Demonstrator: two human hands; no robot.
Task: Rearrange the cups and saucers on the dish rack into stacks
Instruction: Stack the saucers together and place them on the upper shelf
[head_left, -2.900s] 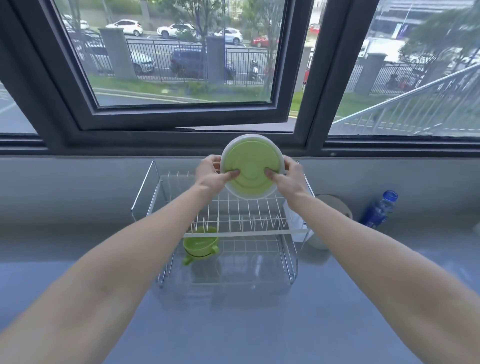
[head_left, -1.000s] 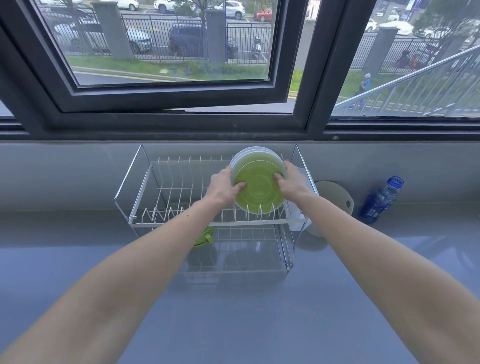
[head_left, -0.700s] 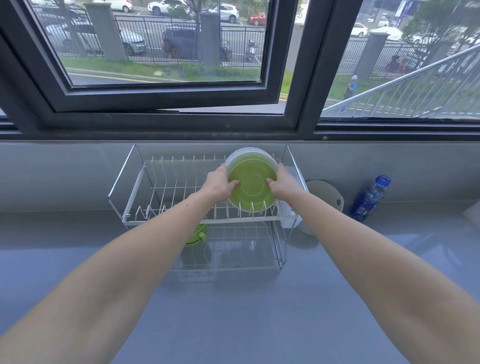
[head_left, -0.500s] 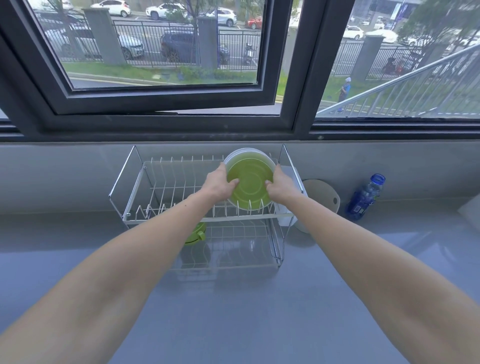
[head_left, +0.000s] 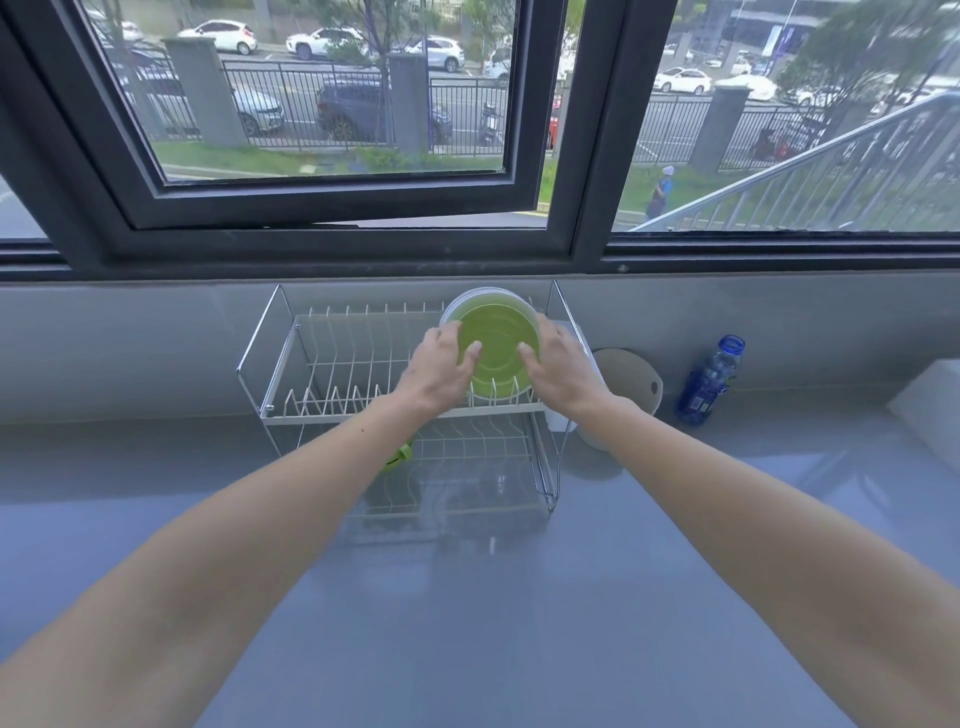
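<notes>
A two-tier wire dish rack (head_left: 291, 364) stands on the grey counter under the window. A stack of green saucers with white rims (head_left: 496, 348) stands on edge in the slots at the right end of the upper tier. My left hand (head_left: 439, 366) holds its left edge and my right hand (head_left: 558, 364) holds its right edge. A green cup (head_left: 399, 456) sits on the lower tier, mostly hidden behind my left forearm.
A round beige board (head_left: 631, 376) leans on the wall right of the rack. A blue water bottle (head_left: 709, 382) stands further right. A white object (head_left: 930, 410) lies at the right edge. An open window frame (head_left: 337, 208) hangs above.
My hands have lowered the saucer stack from above the rack into the slots at the right end of the upper tier. The view has shifted slightly.
</notes>
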